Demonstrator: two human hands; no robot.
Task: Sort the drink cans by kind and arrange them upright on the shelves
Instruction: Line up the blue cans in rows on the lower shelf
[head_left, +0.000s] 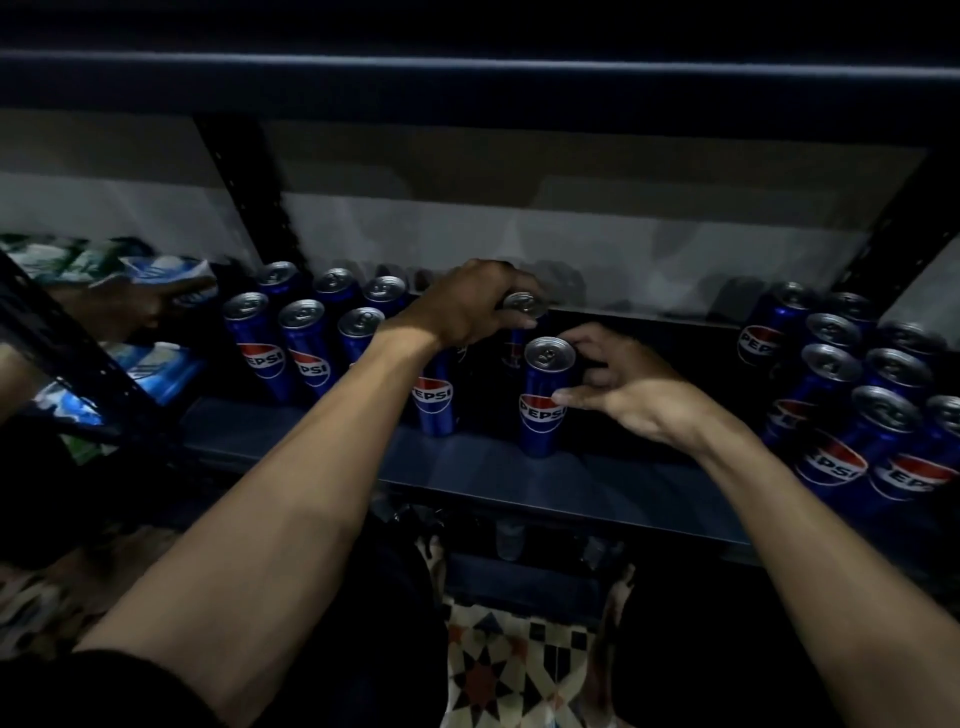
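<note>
Blue Pepsi cans stand upright on a dark shelf (519, 483). My left hand (467, 304) grips the top of one Pepsi can (522, 306) at the back of the shelf's middle. My right hand (618, 389) holds the side of a second Pepsi can (543, 400) standing nearer the shelf's front, thumb on its label. Another can (435, 405) stands just under my left wrist. A group of several cans (306, 338) fills the left part of the shelf, and a second group (857, 405) fills the right.
Blue, white and green packages (130, 275) lie on the neighbouring shelf at far left, behind a slanted black upright (67, 364). A second black upright (244, 192) rises at the back. The shelf above (467, 83) overhangs. Patterned floor tiles (519, 670) show below.
</note>
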